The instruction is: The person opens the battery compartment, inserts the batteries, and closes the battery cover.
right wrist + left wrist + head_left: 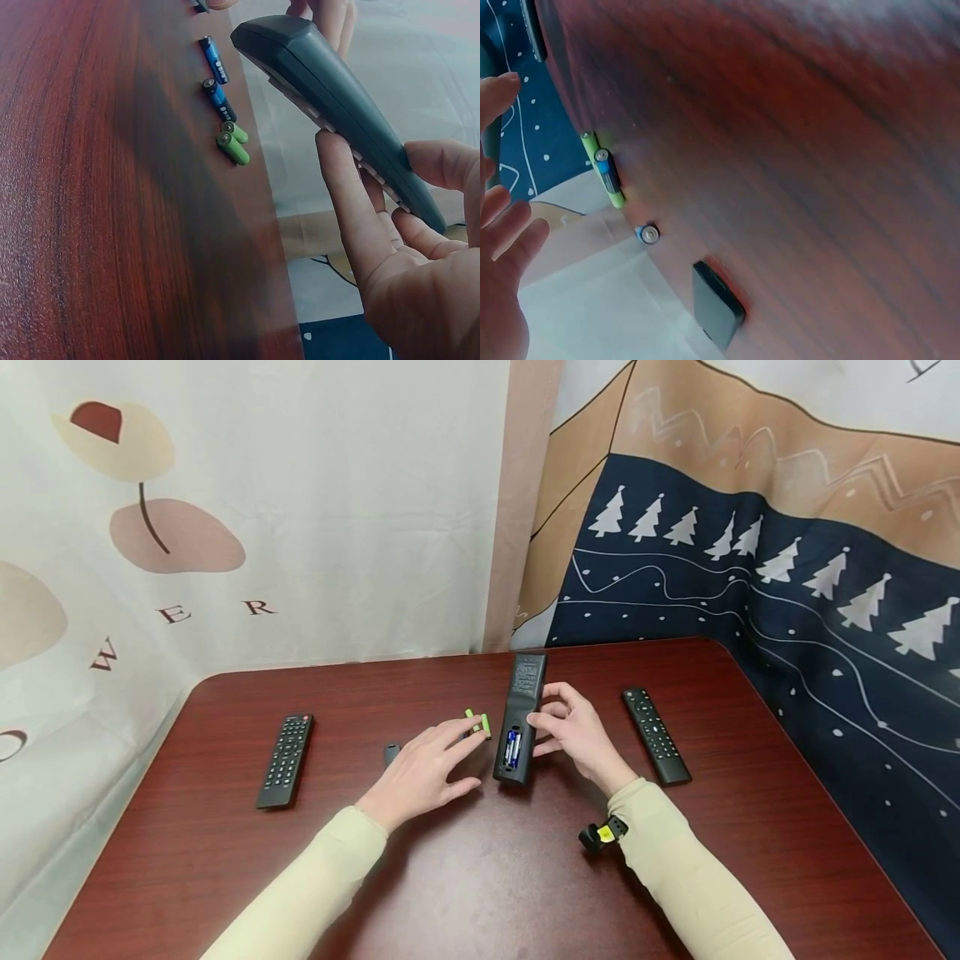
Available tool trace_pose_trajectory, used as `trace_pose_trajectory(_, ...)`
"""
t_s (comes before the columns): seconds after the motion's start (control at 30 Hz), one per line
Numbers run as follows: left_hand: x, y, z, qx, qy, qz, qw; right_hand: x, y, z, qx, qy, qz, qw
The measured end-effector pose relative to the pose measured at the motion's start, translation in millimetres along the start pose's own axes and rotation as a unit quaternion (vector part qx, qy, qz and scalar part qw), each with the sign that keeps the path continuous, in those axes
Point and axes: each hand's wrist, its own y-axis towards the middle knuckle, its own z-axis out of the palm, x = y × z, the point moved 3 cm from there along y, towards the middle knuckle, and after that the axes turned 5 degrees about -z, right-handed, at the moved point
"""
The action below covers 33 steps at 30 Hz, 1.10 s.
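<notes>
My right hand (573,727) grips a black remote control (523,693) by its right side, thumb on the back and fingers beneath. Its back faces up, and blue batteries (513,748) lie in the uncovered compartment. To the left, my left hand (427,764) hovers with fingers extended, apart from the remote in the head view and holding nothing visible. Beyond its fingertips lie green batteries (485,725). Two loose blue batteries (219,100) show near the green ones in the right wrist view. A small dark battery cover (718,304) lies on the table, partly hidden by the left hand in the head view.
One black remote (287,760) lies buttons up at the left of the dark red table (480,893). Another remote (656,735) lies buttons up on the right. Patterned fabric (720,552) hangs behind the table edge.
</notes>
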Motion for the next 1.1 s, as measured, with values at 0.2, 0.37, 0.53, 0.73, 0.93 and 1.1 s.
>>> trace_pose_trajectory(0.2, 5.3, -5.3, -3.9, 0.006, 0.012, -0.011, 0.9999, 0.3, 0.0, 0.6, 0.0, 0.0, 0.001, 1.0)
trace_pose_trajectory(0.37, 9.5, -9.6, -6.5, 0.01, 0.02, -0.017, 0.9996, 0.2, 0.0, 0.7, 0.001, -0.001, 0.002, 1.0)
trace_pose_trajectory(0.53, 14.2, -14.1, -8.2, 0.013, 0.031, -0.021, 0.9992, 0.2, 0.0, 0.6, 0.002, -0.003, 0.002, 1.0)
trace_pose_trajectory(0.73, 19.5, -18.7, -11.0, 0.017, 0.025, -0.03, 0.9991, -0.2, 0.0, 0.9, 0.002, -0.001, 0.001, 1.0)
trace_pose_trajectory(0.93, 23.4, -21.7, -14.7, 0.037, 0.023, -0.046, 0.998, 0.1, -0.2, 1.7, 0.004, -0.002, 0.002, 1.0)
trace_pose_trajectory(1.1, 26.0, -23.9, -17.5, 0.051, 0.029, -0.059, 0.9965, 0.1, -0.1, 1.7, 0.0, -0.005, 0.004, 1.0)
